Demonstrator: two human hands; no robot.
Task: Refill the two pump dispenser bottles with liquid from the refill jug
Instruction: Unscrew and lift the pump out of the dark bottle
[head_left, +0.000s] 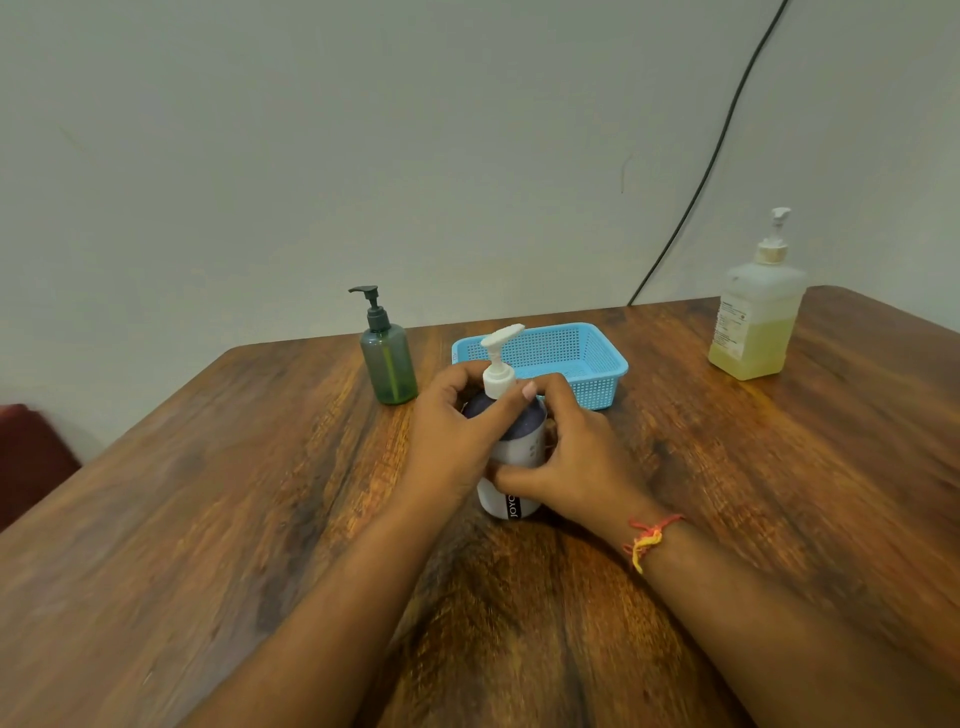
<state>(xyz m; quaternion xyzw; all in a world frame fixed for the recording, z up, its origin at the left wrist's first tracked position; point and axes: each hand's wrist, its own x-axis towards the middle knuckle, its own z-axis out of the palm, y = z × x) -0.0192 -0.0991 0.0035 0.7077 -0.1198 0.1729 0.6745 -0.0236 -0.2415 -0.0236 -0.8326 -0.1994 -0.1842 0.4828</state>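
Note:
A white and purple pump bottle (511, 457) with a white pump head stands upright at the middle of the wooden table (208, 493). My left hand (457, 431) is closed around its pump collar, thumb and fingers on the white neck. My right hand (566, 457) grips the bottle's body from the right. A green translucent pump bottle (389, 364) with a dark pump stands behind and to the left, untouched. The refill jug (756, 317), clear with yellow liquid about half way up and a white pump, stands at the far right.
A light blue perforated basket (597, 358) sits just behind the held bottle. A black cable (711, 156) runs down the wall to the table's back edge. A dark red seat (26, 457) shows at the left beside the table.

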